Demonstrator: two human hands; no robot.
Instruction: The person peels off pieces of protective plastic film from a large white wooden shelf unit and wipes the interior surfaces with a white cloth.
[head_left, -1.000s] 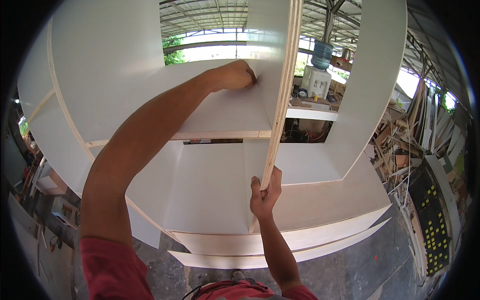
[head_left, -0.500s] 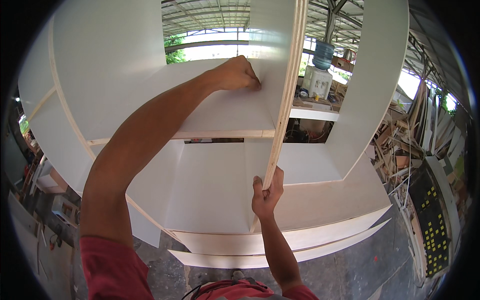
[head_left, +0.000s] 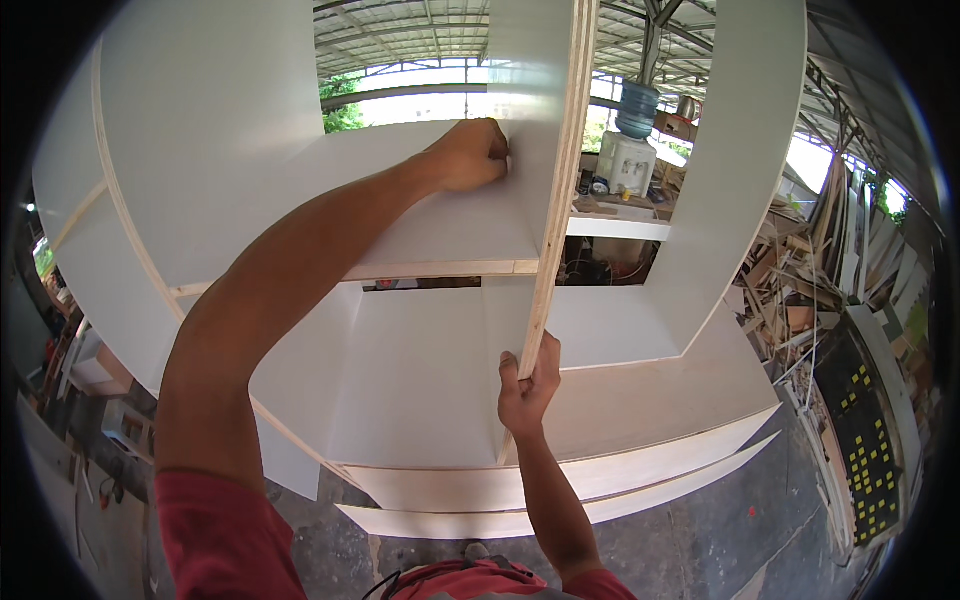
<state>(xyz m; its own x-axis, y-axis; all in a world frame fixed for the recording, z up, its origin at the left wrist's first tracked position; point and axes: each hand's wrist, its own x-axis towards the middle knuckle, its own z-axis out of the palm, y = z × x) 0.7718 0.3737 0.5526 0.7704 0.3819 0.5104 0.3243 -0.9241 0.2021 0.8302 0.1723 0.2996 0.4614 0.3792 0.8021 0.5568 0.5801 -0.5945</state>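
Upright divider: faced in white, its layered front edge exposed.
Left hand: held curled beside the divider's left face (contact cannot be made out).
Right hand: wrapped around the divider's front edge, low down.
Shelf: set against the divider's left face.
Water dispenser: seen beyond the divider, to its right.
Scrap wood: heaped well to the divider's right.

Head-worn, the single wide fisheye camera looks down and forward from close in front of a white-panelled, pale-wood-edged cabinet, spanning the grey concrete floor near and the metal-framed roof far.
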